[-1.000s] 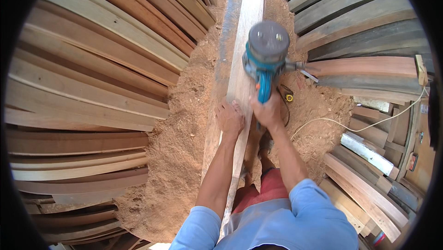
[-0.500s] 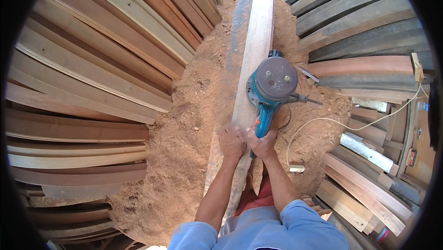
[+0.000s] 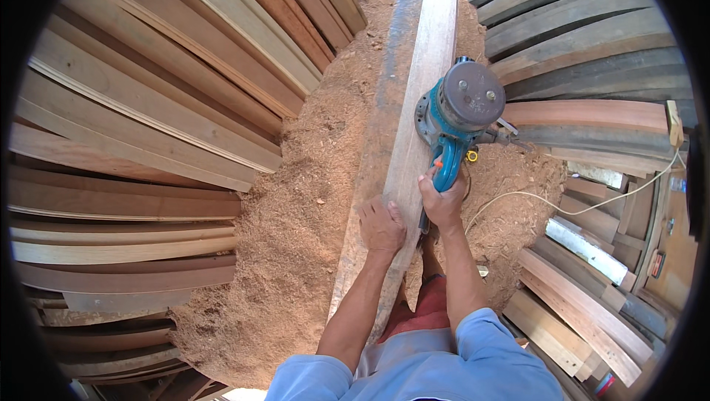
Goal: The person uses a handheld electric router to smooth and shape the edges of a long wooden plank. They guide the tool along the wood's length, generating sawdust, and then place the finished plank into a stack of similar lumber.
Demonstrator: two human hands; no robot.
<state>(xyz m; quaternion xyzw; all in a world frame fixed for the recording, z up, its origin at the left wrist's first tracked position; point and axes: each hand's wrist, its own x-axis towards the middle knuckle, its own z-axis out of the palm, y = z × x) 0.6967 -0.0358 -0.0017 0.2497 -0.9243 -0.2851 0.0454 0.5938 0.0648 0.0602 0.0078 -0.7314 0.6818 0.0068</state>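
My right hand (image 3: pixel 444 203) is closed around the teal handle of a power router (image 3: pixel 473 95), which has a round grey cap. The router sits at the right edge of a long pale wooden plank (image 3: pixel 416 116) that runs away from me; its bit is hidden. A little nearer and to the left, my left hand (image 3: pixel 383 225) lies on the plank with its fingers stretched out, holding nothing. Under the plank is a worn, dusty wooden beam (image 3: pixel 375 153). A small yellow round piece (image 3: pixel 472 155) shows beside the router handle.
Sawdust (image 3: pixel 296 216) is heaped on both sides of the beam. Long boards (image 3: pixel 148 105) are stacked at the left, and grey and reddish boards (image 3: pixel 584 116) at the right. A pale cord (image 3: pixel 547 198) loops over the sawdust and short timber at the right.
The router and my right hand have moved forward along the plank and slightly right. My hands are farther apart. The view has shifted a little.
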